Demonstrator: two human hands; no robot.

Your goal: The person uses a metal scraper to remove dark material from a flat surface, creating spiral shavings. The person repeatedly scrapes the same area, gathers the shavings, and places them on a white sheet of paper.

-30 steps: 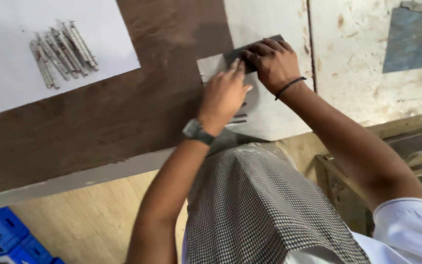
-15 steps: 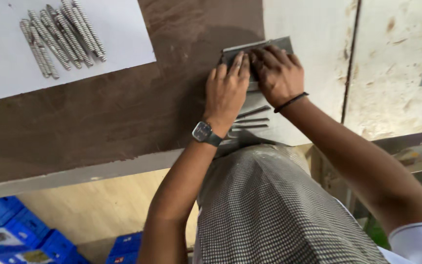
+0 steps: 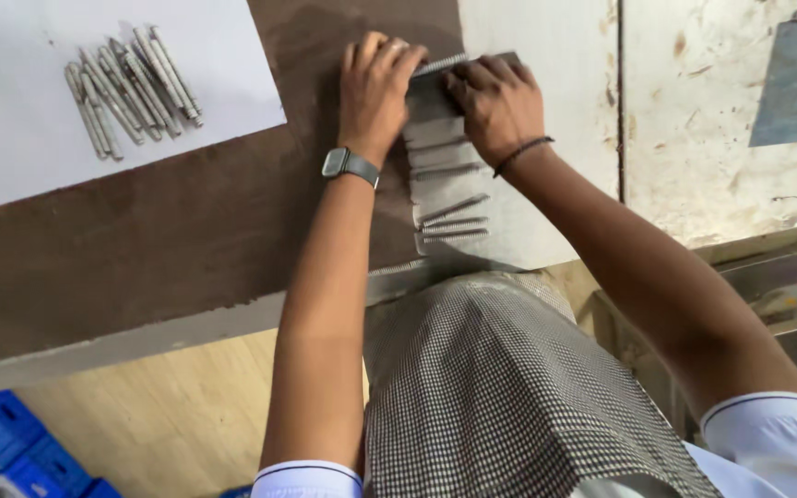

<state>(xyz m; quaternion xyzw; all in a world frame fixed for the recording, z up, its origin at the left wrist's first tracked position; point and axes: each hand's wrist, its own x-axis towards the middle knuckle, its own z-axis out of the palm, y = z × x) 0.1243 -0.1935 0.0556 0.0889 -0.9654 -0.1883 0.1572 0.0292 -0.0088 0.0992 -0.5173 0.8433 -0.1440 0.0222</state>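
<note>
Both hands press at the far end of a grey strip (image 3: 443,175) lying on the brown worktop (image 3: 140,240). Left hand (image 3: 375,88): fingers flat and together, laid along the strip's left edge, gripping nothing visible. Right hand (image 3: 500,106): fingers curled over the strip's far end, knuckles up; what sits under the fingertips is hidden, so whether it pinches anything cannot be told. A wristwatch (image 3: 348,166) on the left wrist, a dark band (image 3: 521,155) on the right.

Strip looks like stiff grey sheet with several thin metal rods (image 3: 452,210) lying crosswise on it; its near end reaches close to the table's front edge, just above a checked apron (image 3: 500,397). Rod detail too small to resolve.

Far left, well apart, a bundle of similar metal pins (image 3: 131,78) on white paper (image 3: 20,138). Bare brown surface lies between paper and hands. Blue crates (image 3: 11,443) are cut off at lower left.
</note>
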